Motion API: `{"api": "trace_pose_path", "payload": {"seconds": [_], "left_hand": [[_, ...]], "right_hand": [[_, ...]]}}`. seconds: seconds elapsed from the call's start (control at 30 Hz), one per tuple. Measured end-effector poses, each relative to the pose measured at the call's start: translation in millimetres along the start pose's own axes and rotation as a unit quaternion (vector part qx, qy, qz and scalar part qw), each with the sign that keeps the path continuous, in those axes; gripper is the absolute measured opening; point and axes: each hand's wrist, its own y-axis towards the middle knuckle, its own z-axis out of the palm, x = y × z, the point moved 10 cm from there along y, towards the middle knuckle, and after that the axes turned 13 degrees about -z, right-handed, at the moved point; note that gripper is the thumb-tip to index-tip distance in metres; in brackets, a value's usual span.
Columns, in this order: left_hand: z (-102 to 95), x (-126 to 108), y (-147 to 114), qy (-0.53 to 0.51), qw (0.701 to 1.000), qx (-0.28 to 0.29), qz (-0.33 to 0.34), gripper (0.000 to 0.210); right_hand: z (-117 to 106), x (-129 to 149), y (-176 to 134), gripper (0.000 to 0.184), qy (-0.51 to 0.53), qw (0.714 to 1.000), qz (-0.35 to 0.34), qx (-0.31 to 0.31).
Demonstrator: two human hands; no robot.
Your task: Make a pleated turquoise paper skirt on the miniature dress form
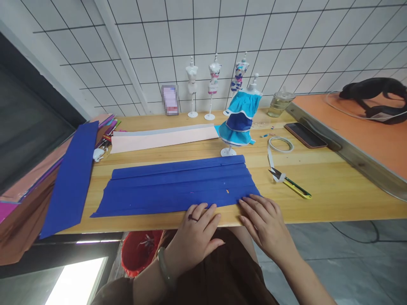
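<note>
A wide sheet of dark blue crepe paper (168, 186) lies creased lengthwise on the wooden table in front of me. My left hand (199, 228), wearing a dark ring and a bangle, rests its outstretched fingertips on the sheet's near edge. Further right, my right hand (265, 222) lies with fingers extended at the sheet's near right corner. Neither hand grips anything. Just behind the sheet stands a small dress form (252, 87) in a light and dark blue ruffled dress (243, 120). Thread snips (292, 184) lie to the right, beside a roll of white tape (281, 144).
Several coloured sheets (32, 190) hang over the table's left side. Pale pink strips (165, 139) lie behind the blue sheet. Small dress forms (192, 80) and a propped phone (171, 100) line the wall. A cup (280, 103) and another phone (305, 134) sit right. Below is a red bin (140, 252).
</note>
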Motion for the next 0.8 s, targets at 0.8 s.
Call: {"api": "trace_pose_path", "payload": {"seconds": [0.8], "left_hand": [[1.5, 3, -10, 0.016, 0.998, -0.06, 0.005, 0.041]], "right_hand": [[19, 43, 35, 0.032, 0.025, 0.999, 0.008, 0.036]]}}
